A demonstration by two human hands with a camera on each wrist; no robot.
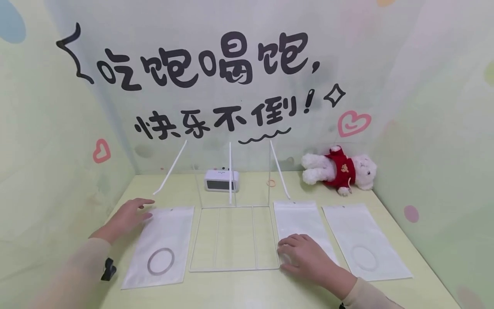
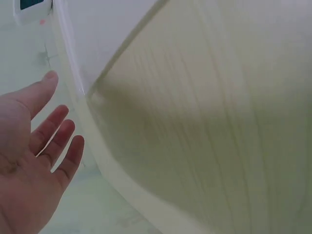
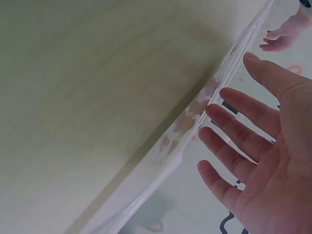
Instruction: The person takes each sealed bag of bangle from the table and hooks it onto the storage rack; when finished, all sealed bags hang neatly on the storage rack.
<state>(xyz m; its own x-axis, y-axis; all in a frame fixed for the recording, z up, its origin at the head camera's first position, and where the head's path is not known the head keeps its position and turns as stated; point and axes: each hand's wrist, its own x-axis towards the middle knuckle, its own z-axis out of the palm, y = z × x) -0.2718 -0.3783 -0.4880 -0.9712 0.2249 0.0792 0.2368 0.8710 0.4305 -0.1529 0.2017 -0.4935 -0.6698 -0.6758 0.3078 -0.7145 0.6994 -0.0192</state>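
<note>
My left hand (image 1: pixel 129 216), fingers extended, is over the upper left corner of a flat white plastic bag (image 1: pixel 170 231) with a grey ring (image 1: pixel 161 261) on it. In the left wrist view, the left hand (image 2: pixel 36 141) has its thumb and fingers spread and holds nothing. A white wire rack (image 1: pixel 235 270) stands in the middle, with angled rods on top. My right hand (image 1: pixel 308 262) overlaps the lower part of a second white bag (image 1: pixel 299 219), beside the rack's right edge. The right wrist view shows the right hand (image 3: pixel 248 151) with its fingers apart and loosely extended.
A third white bag (image 1: pixel 360 231) with a faint ring lies at the right. Behind the rack stand a white digital clock (image 1: pixel 221 180) and a small orange band (image 1: pixel 271 183). A white plush toy in red (image 1: pixel 341 169) lies at the back right. Printed walls enclose the table (image 1: pixel 216 296).
</note>
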